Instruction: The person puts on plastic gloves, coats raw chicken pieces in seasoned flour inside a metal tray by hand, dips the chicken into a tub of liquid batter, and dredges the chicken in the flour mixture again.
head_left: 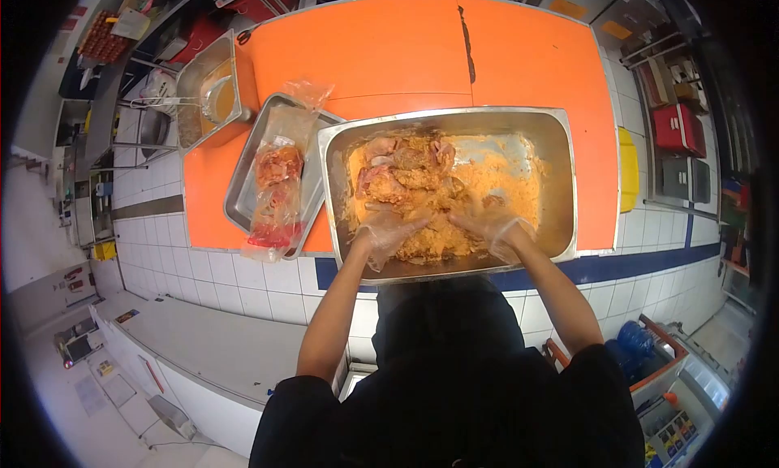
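A large metal pan [568, 172] holds orange, crumbly coating [519, 176] and pieces of raw-looking meat [380, 184], probably chicken. My left hand [393, 234], in a clear plastic glove, lies at the near left of the coating with its fingers stretched toward the middle. From the near right, my right hand [497, 231], gloved alike, reaches inward with fingers extended. Both touch a coated heap [434, 232] between them, and neither is closed around a piece. The fingertips are partly lost in the crumbs. More meat pieces sit at the pan's far left.
Left of the pan, a shallow grey tray [237, 194] carries a clear plastic bag [280, 196] with reddish meat in it. Beyond stands a deep metal container [188, 82] with a handled strainer [217, 94]. Black scissors [243, 37] lie near the edge of the orange table [381, 46].
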A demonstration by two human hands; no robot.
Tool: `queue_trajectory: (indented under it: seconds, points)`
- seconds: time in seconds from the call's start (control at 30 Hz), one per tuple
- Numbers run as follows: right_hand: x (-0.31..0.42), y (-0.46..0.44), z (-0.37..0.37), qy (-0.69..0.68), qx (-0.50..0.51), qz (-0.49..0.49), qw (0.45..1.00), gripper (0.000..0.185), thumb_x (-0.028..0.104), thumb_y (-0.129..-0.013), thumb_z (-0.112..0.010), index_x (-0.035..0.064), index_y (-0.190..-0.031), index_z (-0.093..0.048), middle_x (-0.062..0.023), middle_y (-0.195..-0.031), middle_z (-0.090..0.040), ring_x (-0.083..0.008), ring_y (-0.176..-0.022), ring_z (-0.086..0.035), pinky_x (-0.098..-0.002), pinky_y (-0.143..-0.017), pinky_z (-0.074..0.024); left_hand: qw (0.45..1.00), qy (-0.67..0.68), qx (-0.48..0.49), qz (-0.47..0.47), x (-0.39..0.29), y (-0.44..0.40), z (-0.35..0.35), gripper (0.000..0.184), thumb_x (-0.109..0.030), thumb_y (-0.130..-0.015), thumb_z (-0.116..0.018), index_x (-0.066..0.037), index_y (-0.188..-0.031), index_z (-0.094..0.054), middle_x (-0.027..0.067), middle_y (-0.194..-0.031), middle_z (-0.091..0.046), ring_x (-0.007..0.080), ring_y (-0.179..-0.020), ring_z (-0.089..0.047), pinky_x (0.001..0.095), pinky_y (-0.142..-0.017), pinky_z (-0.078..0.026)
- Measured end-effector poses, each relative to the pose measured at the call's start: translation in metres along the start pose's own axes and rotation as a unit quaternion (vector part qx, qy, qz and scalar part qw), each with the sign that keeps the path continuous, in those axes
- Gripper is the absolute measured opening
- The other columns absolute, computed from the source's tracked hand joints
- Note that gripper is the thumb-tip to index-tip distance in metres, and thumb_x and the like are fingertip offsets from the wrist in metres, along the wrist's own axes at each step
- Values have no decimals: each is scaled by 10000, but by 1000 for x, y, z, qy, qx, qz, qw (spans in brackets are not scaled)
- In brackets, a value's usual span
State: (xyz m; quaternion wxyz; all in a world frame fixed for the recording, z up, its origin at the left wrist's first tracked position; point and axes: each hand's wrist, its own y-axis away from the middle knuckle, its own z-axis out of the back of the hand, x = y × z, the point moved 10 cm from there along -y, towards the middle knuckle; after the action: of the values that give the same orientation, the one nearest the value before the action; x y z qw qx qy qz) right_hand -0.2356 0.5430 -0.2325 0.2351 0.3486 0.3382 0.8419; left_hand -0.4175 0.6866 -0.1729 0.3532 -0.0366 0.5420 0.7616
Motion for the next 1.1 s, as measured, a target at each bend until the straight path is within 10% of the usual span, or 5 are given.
queue_trajectory:
  seconds: [0.17, 0.63, 0.7, 0.93, 1.1]
  points:
    - [80, -10, -9, 134, 56, 207, 967, 597, 522, -1095, -408, 273, -1632, -330, -228, -967, -731, -401, -892, -724, -461, -784, -562, 999, 21, -40, -11, 2, -33, -16, 974, -852, -973, -274, -22, -916, -782, 237, -723, -678, 372, -826, -711, 485, -808, -529]
    - [5, 85, 144, -43, -201, -63, 977, 770, 556, -906, -705, -39, -1381, -587, -269, -1236, -720, -414, -1159, -699, -487, -1033, -529, 976, 56, -192, -89, -52, 58, 47, 556, -581, -950, -659, -94, -1197, -762, 251, -1101, -732, 410, -1059, -700, 565, -879, -545]
    - [30, 67, 150, -40, -205, -66, 976, 821, 587, -912, -685, -41, -1425, -556, -282, -1314, -680, -420, -1216, -670, -482, -1051, -521, 809, 198, -551, 42, -2, 94, 109, 533, -565, -979, -636, -97, -1211, -742, 233, -1078, -740, 433, -1041, -696, 585, -900, -543]
    - [96, -26, 109, -13, -301, 49, 952, 788, 602, -968, -633, 51, -1497, -440, -346, -1426, -552, -470, -1257, -617, -548, -998, -524, 802, 253, -541, -13, 66, -58, 79, 799, -673, -982, -585, -1, -1412, -596, 193, -950, -737, 332, -858, -736, 451, -764, -570]
    - [148, -26, 93, -179, -158, 67, 969, 674, 580, -991, -633, 109, -1418, -408, -277, -1284, -589, -409, -1123, -669, -544, -881, -538, 880, 226, -418, -29, 53, -52, 80, 635, -632, -1014, -549, -266, -1533, -555, 235, -1029, -687, 389, -796, -689, 496, -702, -548]
